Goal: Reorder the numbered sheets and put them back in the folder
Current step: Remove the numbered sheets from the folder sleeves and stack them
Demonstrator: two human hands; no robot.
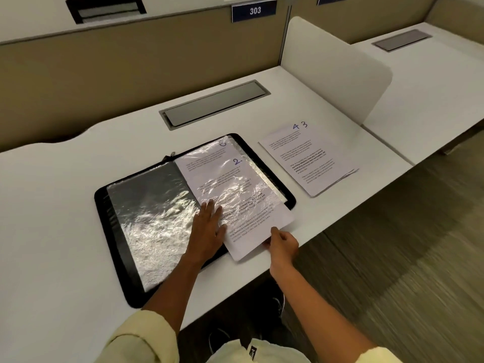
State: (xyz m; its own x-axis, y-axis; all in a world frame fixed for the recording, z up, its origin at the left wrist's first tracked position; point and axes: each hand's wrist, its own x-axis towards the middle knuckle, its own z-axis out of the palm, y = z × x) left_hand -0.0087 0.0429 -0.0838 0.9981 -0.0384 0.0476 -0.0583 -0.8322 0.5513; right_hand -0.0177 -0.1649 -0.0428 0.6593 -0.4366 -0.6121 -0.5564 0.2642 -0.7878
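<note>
One sheet (258, 231) between left hand (207, 231) and right hand (284, 244).

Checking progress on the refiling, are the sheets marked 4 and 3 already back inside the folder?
No, the sheets marked 4 and 3 lie on the desk to the right of the open folder.

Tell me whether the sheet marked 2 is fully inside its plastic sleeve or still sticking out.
Partly in. The sheet marked 2 has its lower end past the folder edge, pinched by the right hand.

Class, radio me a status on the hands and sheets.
Left hand flat on folder sleeve. Right hand pinching sheet 2, part-inserted. Stack waits beside.
</note>
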